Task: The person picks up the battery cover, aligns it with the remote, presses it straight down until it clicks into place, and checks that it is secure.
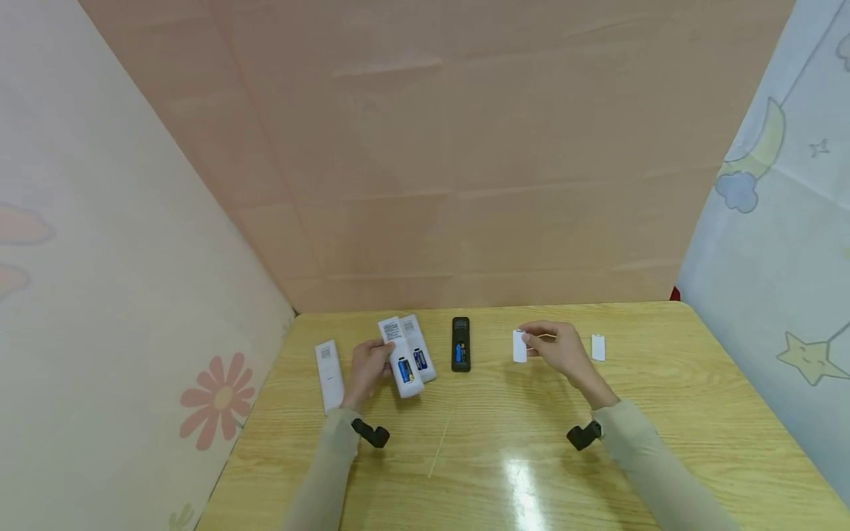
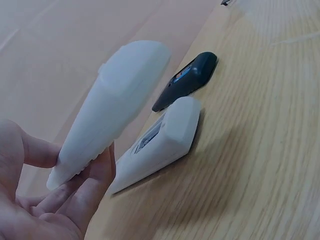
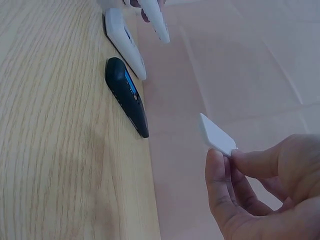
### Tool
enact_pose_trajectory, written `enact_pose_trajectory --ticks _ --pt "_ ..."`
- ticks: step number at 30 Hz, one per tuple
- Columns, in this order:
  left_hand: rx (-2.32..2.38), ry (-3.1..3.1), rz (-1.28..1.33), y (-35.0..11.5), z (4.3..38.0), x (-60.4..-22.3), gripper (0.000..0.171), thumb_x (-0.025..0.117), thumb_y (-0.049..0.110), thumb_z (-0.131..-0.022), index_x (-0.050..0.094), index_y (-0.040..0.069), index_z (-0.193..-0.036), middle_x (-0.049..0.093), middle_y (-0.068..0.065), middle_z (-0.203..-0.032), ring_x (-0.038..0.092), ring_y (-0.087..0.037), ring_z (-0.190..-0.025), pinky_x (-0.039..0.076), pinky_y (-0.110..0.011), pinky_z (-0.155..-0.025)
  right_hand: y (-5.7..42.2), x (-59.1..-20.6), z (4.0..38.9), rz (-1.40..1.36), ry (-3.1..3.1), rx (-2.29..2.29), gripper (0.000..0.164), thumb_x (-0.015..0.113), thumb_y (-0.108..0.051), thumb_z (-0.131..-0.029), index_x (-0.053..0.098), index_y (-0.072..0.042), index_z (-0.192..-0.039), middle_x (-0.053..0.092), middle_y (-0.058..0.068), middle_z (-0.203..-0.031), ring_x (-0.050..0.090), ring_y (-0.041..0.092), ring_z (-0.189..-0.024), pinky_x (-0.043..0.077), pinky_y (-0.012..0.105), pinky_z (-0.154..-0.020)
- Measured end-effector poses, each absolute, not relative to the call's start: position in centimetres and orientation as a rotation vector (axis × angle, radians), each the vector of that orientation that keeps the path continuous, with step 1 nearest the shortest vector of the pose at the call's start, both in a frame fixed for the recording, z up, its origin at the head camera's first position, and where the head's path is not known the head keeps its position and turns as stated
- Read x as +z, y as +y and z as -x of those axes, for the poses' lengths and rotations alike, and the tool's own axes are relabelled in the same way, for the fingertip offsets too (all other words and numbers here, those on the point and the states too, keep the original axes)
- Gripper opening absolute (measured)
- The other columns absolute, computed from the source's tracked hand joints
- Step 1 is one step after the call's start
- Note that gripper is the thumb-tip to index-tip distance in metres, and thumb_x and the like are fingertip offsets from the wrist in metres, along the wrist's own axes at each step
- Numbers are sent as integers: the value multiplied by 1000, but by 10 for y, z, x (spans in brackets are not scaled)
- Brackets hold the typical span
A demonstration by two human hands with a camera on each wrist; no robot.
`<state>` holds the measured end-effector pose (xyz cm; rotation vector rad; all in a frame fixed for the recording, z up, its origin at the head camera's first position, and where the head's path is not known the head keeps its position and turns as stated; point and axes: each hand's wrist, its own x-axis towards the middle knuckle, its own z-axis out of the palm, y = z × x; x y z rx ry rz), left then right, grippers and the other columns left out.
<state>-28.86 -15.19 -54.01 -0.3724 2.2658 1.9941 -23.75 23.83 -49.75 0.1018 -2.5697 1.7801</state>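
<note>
My left hand grips a white remote control above the table, its open back facing up with blue batteries in the compartment. In the left wrist view, the thumb and fingers hold that remote by its narrow end. A second white remote, also with batteries showing, lies just right of it on the table. My right hand pinches a small white battery cover between thumb and fingers, raised off the table; the right wrist view shows the cover tilted.
A black remote with an uncovered battery compartment lies mid-table toward the back. At the left lies another white remote, its back up. Another white battery cover lies right of my right hand. The wooden table ends at a draped backdrop.
</note>
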Motion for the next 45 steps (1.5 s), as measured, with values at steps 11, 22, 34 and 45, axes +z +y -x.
enact_pose_trajectory --ticks 11,22,34,45 --pt "1998 2260 282 -138 286 -538 52 68 25 -105 59 -7 -145 74 -26 -123 78 -23 -88 64 -35 -73 234 -494 238 -112 -2568 1803 31 66 -13 -107 71 2 -133 68 29 -134 78 26 -96 66 31 -80" --pt "2037 2227 220 -126 286 -535 51 67 23 -106 58 -10 -143 74 -29 -120 77 -21 -83 64 -35 -71 230 -495 239 -115 -2568 1854 34 66 -16 -108 69 1 -137 67 28 -135 78 26 -98 66 34 -83" --pt "2003 2238 188 -114 281 -536 48 68 25 -105 62 -8 -140 75 -25 -116 76 -19 -80 64 -34 -70 220 -489 235 -128 -2570 1854 31 66 -14 -108 71 1 -135 68 27 -132 78 25 -96 65 28 -81" --pt "2024 2184 178 -102 279 -540 53 66 26 -105 56 -9 -144 76 -25 -114 75 -16 -76 61 -27 -64 212 -485 229 -111 -2582 1839 31 67 -16 -108 72 -3 -134 69 24 -133 78 29 -100 65 32 -82"
